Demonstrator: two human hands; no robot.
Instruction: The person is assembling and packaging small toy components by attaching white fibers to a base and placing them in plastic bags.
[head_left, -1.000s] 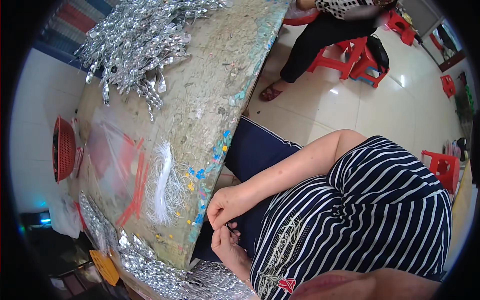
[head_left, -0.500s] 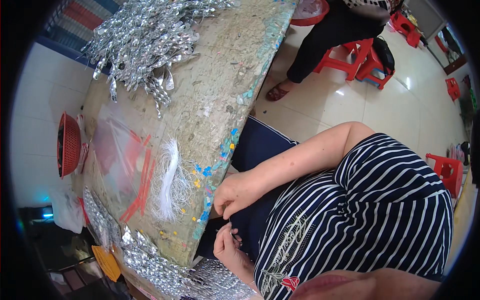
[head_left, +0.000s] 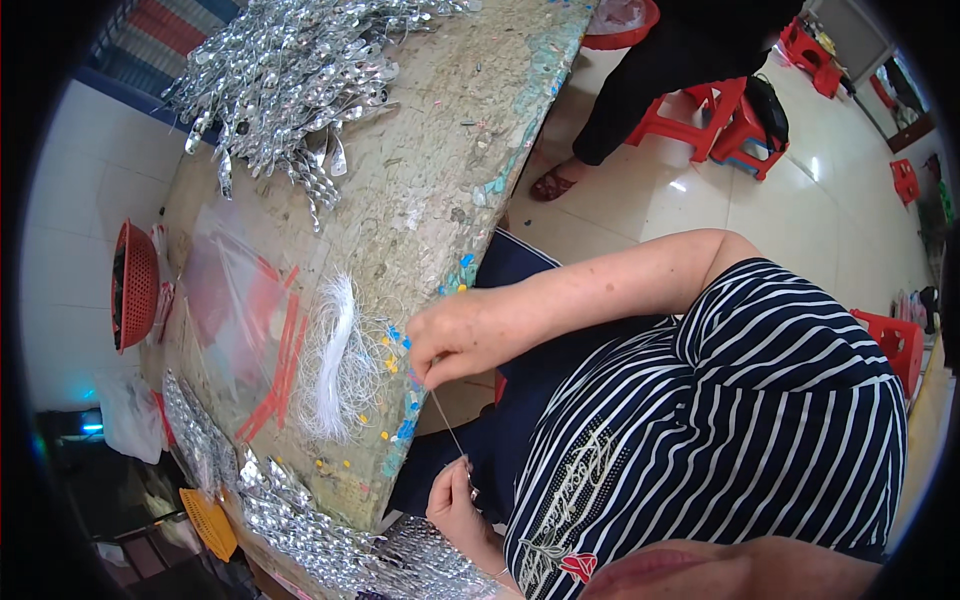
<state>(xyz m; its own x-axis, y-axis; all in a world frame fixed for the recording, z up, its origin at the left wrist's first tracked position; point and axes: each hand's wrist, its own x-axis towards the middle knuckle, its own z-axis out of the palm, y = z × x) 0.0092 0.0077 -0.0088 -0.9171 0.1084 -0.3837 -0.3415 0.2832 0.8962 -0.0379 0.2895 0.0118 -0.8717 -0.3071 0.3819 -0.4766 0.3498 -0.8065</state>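
Head view, only one: R hand (head_left: 470, 328) is just above & L of frame centre, at the table edge, fingers curled in, thumb & index pinched on one end of a thin thread (head_left: 447, 423). L hand (head_left: 455, 503) is lower, just below centre, also in a pinch, thumb & fingertip on the thread's other end. Thread runs straight & slanted btwn the two, over the gap beside the table & the person's dark trousers. Something small & shiny shows by the L fingers; too small to tell what.

Table (head_left: 425, 165), worn & paint-stained, fills L half of frame; blue & yellow bits (head_left: 407, 430) along its R edge nr R hand. Bundle of white thread (head_left: 335, 370) lies on it, L of R hand, w/ loose loops spread around. Further L: clear plastic bags (head_left: 222, 275), & red strips (head_left: 290, 355) btwn bags & bundle. Big heap of silver strands (head_left: 285, 95) upper L; 2nd silver heap (head_left: 310, 525) lower L, below the table corner.

Far L edge: red basket (head_left: 135, 285), tilted; white plastic bag (head_left: 130, 415) below it, yellow basket (head_left: 208, 522) lower L. Upper R: co-worker's leg (head_left: 640, 85) in black, red bowl (head_left: 622, 38) beside it, red stools (head_left: 690, 120) on pale tiles.
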